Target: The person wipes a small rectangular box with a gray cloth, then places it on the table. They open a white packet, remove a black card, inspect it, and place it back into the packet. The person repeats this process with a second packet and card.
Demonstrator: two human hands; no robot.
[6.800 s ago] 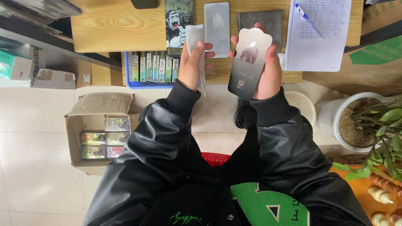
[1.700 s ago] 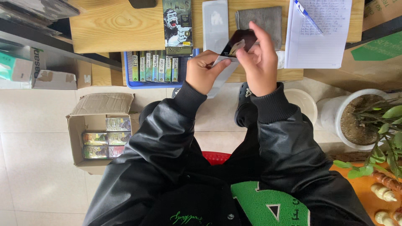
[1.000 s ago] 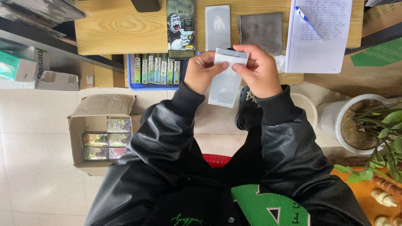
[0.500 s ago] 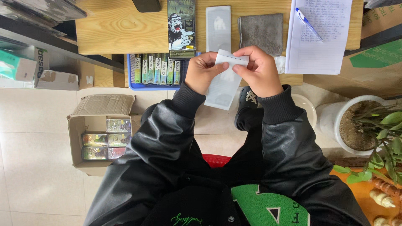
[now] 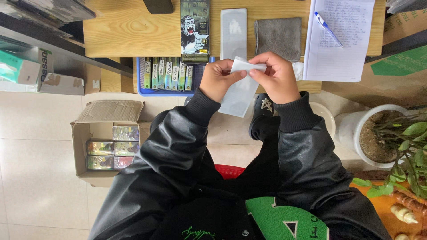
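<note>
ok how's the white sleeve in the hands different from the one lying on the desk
The held white sleeve is pinched at its top edge by the left hand and right hand; the desk sleeve lies untouched. The held one hangs tilted over the floor with its top folded; the desk one lies flat and straight. Both are pale, slim rectangles.

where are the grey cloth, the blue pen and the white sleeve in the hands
grey cloth (image 5: 279, 36), head view, middle of the cloth
blue pen (image 5: 328, 29), head view, middle of its barrel
white sleeve (image 5: 238, 93), head view, lower part hanging below the hands
</note>
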